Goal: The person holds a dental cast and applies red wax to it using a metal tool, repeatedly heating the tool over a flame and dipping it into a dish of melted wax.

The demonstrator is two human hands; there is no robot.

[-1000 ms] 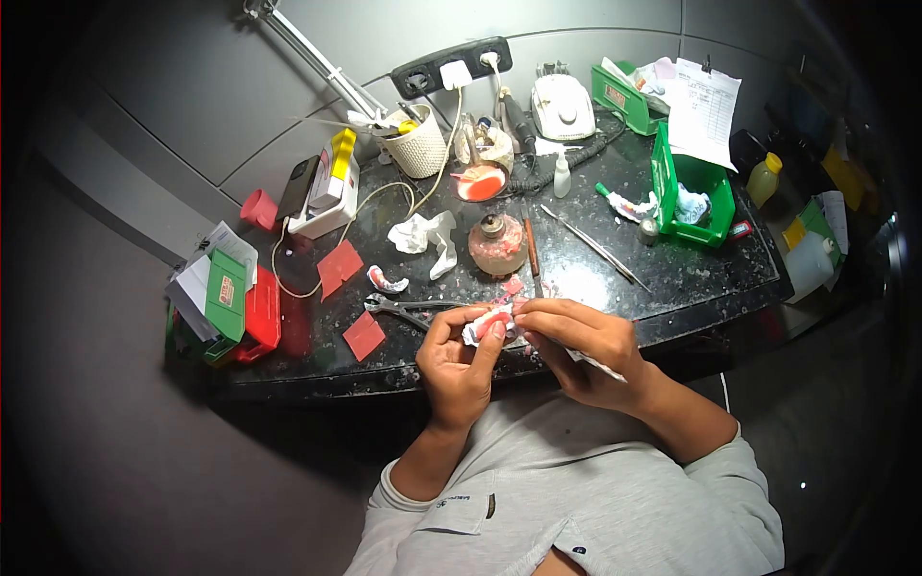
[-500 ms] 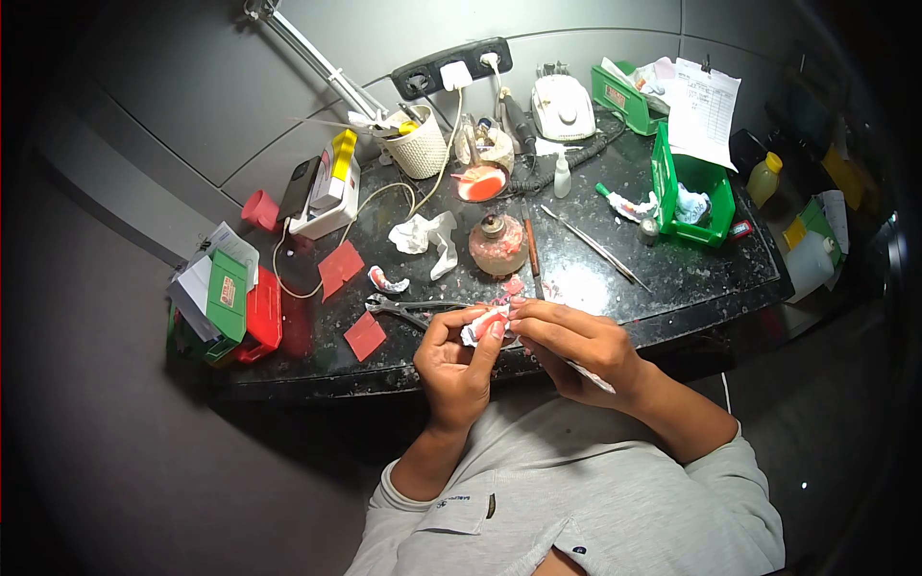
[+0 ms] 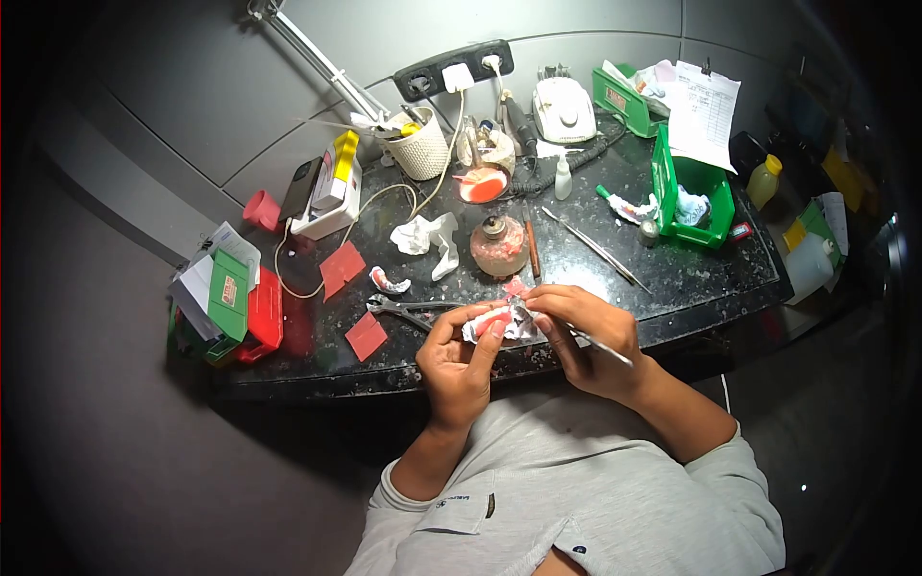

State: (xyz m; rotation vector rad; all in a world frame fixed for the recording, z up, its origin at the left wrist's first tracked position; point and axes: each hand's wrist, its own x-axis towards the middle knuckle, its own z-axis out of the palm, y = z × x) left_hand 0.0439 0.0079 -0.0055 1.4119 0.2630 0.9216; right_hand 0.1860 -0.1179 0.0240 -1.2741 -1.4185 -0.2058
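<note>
A white textured cup (image 3: 420, 156) stands near a black power strip (image 3: 435, 81).

We can read no words or numbers: the lettering (image 3: 455, 500) on the shirt (image 3: 586, 490), the labels (image 3: 229, 291) on the left bin (image 3: 229, 266) and rear bin (image 3: 637, 116), and the writing on the sheet (image 3: 703, 117) are too small.

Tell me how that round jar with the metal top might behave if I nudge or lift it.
The round jar looks squat and wide, so a light nudge would probably slide it rather than tip it. Its shiny, see-through wall suggests glass or hard plastic: likely stiff, perhaps slippery. Pushed right, it could knock the brown stick close beside it.
</note>
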